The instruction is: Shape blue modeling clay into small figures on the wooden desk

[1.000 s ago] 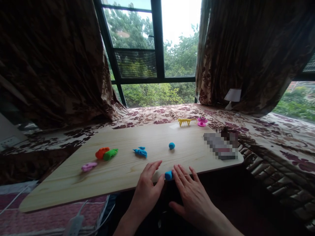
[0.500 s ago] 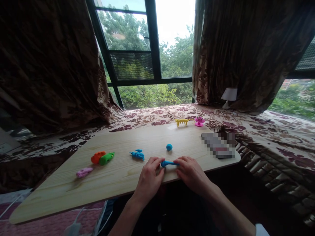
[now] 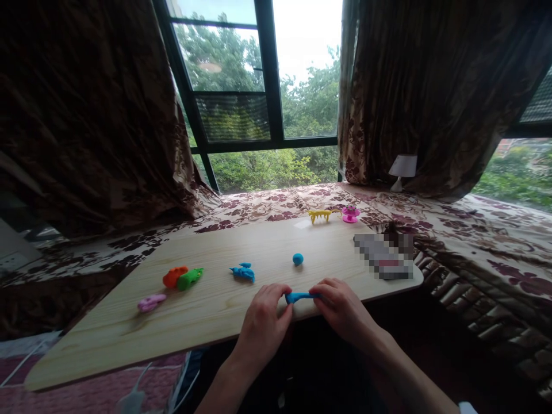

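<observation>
A stretched piece of blue modelling clay (image 3: 298, 297) spans the gap between my hands at the table's near edge, thicker on the left and thin toward the right. My left hand (image 3: 266, 313) pinches its thick end between thumb and fingers. The thin end disappears into the closed fingers of my right hand (image 3: 338, 305). Just beyond them a blue clay ball (image 3: 298, 259) rests on the wooden table (image 3: 207, 316). Left of the ball lie several blue clay pieces (image 3: 244, 272) close together.
Orange clay (image 3: 175, 276), green clay (image 3: 190, 279) and pink clay (image 3: 150, 303) lie at the left. A yellow animal figure (image 3: 319, 216) and a pink stand (image 3: 351, 215) are at the far edge. A blurred-out flat object (image 3: 383, 257) lies right; a small lamp (image 3: 402, 171) stands behind.
The blue clay was a short lump between my open hands; now it is drawn out long. Both hands have closed on its ends and it dropped slightly nearer the edge.
</observation>
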`<state>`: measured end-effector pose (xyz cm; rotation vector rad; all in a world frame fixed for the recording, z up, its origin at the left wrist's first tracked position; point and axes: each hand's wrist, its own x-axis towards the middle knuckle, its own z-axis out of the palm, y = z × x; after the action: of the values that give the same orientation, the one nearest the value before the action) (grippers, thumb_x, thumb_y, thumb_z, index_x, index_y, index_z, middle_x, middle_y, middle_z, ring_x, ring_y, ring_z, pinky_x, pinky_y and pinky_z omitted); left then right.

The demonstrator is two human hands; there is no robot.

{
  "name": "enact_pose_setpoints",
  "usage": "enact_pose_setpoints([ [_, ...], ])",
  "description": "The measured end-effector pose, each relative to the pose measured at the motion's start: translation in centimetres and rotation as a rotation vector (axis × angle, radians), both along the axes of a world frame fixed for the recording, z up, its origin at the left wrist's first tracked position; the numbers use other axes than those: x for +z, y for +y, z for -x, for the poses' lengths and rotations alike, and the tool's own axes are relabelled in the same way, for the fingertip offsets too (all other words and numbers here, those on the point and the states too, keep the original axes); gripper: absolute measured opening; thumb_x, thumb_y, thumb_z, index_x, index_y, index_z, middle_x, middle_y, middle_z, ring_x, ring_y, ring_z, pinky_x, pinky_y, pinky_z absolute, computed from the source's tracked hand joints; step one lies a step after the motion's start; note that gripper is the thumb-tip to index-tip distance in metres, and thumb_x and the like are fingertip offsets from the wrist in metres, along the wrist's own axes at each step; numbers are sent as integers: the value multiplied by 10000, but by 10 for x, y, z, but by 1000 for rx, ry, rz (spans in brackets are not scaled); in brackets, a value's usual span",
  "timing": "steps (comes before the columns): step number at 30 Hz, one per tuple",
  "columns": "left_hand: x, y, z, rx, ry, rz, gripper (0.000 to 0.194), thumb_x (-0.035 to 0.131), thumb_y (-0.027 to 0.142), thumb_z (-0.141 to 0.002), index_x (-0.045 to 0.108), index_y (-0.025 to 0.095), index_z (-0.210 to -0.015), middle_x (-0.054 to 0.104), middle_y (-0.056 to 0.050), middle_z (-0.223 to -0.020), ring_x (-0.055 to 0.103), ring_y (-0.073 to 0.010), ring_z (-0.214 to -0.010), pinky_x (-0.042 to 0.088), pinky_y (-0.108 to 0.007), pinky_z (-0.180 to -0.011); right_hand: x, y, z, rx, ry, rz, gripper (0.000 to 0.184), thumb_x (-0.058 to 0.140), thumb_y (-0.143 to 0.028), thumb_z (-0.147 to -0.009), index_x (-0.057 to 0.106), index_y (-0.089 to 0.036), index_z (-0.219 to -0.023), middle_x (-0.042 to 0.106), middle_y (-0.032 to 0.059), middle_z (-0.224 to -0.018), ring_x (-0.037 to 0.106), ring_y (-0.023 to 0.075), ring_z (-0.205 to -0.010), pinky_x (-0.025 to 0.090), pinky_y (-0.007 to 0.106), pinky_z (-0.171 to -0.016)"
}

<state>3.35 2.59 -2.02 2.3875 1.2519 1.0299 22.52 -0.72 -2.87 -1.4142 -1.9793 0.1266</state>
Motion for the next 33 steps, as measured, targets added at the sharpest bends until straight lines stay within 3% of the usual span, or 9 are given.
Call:
enact_pose_setpoints([
  [4,-1,3,-5,-68,44,-29,237,517,89,-746,596,238,-912,621,-23,-942,556,-197,-938,456,-381,-868,-2,-2,5,-54,-66,-30,321,476,-118,-832,572,-226,-1119,596,52,-1054,515,210,-981,395,354,-884],
  [8,-8,4,-6,-36,-34,-31,340,519,94,-740,556,236,-1046,616,-32,-1009,565,-200,-977,459,-393,-890,-6,-7,20,-47,-113,-37,472,426,-54,-791,504,-224,-1224,526,67,-1205,442,228,-1115,346,389,-962],
  [12,-10,-4,-4,-32,-67,28,443,526,108,-741,494,250,-1159,610,-23,-1035,569,-183,-986,457,-367,-901,-17,-18,32,-45,-147,-9,543,408,-40,-770,456,-230,-1276,486,46,-1283,329,226,-1253,216,432,-1067],
  [27,-7,-15,-8,-100,-118,106,398,476,92,-776,516,269,-1130,568,-16,-1046,568,-156,-938,482,-308,-852,-18,-26,38,-52,-253,-4,425,401,-216,-880,442,-166,-1299,381,49,-1408,99,241,-1370,80,465,-1108],
  [33,-6,-11,-2,2,-62,96,267,487,170,-807,551,242,-1056,587,-21,-971,567,-177,-917,470,-341,-841,-16,-22,44,-63,-261,-7,471,433,-378,-885,445,-144,-1293,351,83,-1426,108,254,-1368,87,480,-1105],
])
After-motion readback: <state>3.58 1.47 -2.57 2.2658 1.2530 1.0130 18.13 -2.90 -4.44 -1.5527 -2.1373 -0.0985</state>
